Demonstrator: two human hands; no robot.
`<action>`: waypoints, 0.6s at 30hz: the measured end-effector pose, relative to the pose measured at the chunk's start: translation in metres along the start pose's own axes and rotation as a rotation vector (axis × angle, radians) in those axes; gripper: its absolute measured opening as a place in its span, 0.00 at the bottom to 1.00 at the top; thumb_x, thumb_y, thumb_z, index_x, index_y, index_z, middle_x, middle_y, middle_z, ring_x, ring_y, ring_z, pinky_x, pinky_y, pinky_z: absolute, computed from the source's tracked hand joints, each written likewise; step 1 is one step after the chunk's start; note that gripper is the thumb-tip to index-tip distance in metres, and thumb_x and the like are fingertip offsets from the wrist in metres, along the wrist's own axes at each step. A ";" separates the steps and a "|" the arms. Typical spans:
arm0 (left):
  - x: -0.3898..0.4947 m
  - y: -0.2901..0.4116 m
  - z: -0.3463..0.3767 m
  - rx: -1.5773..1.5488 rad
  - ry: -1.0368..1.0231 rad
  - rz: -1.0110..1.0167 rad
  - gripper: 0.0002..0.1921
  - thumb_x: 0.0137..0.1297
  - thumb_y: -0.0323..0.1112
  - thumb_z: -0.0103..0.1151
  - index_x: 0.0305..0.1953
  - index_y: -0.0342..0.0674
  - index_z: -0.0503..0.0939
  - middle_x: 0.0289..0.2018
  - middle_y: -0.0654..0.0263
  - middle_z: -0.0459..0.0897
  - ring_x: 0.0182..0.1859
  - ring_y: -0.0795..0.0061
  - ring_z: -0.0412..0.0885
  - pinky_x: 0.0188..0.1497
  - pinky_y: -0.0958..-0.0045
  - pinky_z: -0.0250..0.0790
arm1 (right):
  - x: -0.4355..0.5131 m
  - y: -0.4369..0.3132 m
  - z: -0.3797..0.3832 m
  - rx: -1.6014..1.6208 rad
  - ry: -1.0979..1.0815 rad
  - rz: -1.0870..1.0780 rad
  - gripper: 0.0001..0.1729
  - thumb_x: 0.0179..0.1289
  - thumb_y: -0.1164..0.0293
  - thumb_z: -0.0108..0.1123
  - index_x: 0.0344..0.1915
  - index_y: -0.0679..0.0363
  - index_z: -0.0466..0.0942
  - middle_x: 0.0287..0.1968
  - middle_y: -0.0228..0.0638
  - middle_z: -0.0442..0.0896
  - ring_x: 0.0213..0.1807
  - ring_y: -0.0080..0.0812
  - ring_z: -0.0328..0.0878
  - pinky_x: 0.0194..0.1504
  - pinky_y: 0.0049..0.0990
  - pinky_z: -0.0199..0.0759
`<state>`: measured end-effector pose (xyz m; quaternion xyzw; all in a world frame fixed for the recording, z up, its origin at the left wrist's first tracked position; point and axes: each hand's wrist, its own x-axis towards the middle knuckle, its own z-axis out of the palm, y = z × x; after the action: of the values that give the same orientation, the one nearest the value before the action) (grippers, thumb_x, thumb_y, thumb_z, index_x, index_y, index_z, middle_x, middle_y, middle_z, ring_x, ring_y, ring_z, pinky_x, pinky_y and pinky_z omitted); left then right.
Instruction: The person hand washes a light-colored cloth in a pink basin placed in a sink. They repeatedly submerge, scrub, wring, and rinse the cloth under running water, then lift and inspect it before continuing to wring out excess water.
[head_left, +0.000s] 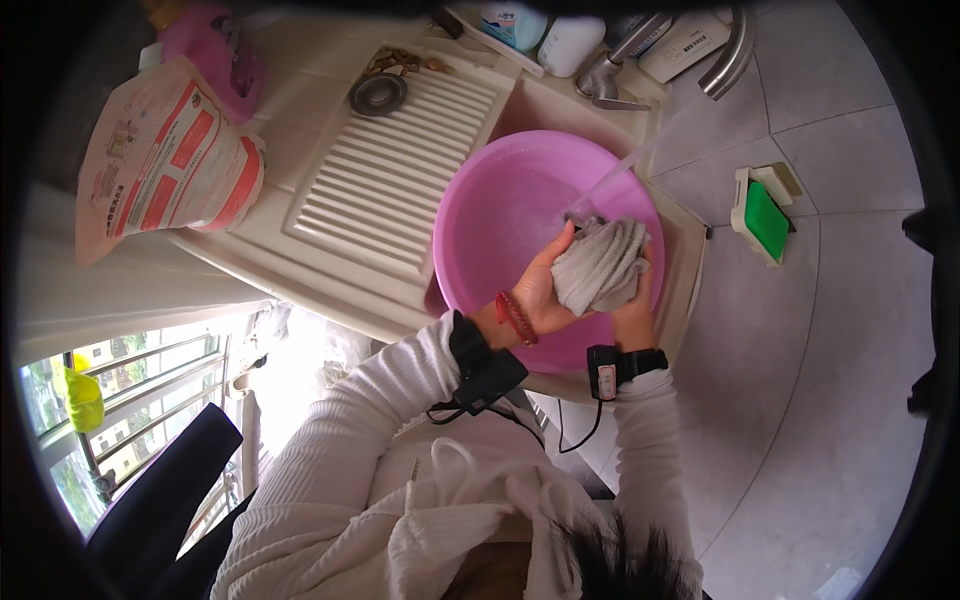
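Observation:
A bunched grey cloth is held between my two hands over a pink plastic basin. My left hand grips its left side, with the thumb up along the cloth. On the far side, my right hand supports it from the right and below; most of those fingers are hidden by the fabric. A stream of water runs from the faucet down into the basin, just beyond the cloth. Water lies in the basin, though its depth is hard to tell.
The basin sits in a laundry sink beside a ribbed washboard, which bears a dark round drain piece and small stones. At left stand a detergent pouch and a pink jug. A green soap-box piece hangs on the tiled wall.

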<state>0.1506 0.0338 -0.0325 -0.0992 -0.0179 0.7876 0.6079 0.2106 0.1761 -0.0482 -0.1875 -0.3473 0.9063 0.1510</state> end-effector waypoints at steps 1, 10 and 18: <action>-0.002 0.001 -0.001 0.029 0.074 -0.037 0.29 0.58 0.59 0.48 0.55 0.46 0.68 0.51 0.67 0.73 0.54 0.69 0.70 0.55 0.61 0.61 | -0.001 -0.001 0.002 -0.198 -0.011 -0.103 0.20 0.62 0.57 0.48 0.47 0.60 0.72 0.46 0.36 0.76 0.47 0.33 0.73 0.50 0.31 0.67; 0.005 0.009 -0.008 0.729 0.050 0.086 0.24 0.52 0.35 0.63 0.51 0.40 0.68 0.46 0.63 0.75 0.49 0.73 0.72 0.53 0.69 0.64 | 0.042 -0.022 0.017 -0.620 0.198 0.172 0.21 0.51 0.71 0.59 0.47 0.64 0.69 0.37 0.37 0.76 0.38 0.28 0.74 0.39 0.25 0.69; 0.019 0.025 -0.019 1.826 0.298 0.119 0.31 0.41 0.35 0.66 0.50 0.35 0.66 0.43 0.59 0.76 0.42 0.70 0.76 0.46 0.69 0.68 | 0.046 0.006 0.023 -0.987 0.195 0.058 0.06 0.49 0.73 0.58 0.28 0.62 0.72 0.25 0.29 0.73 0.26 0.21 0.69 0.30 0.22 0.64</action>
<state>0.1255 0.0438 -0.0570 0.3173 0.6930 0.5051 0.4049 0.1586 0.1774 -0.0477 -0.3300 -0.7132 0.6163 0.0509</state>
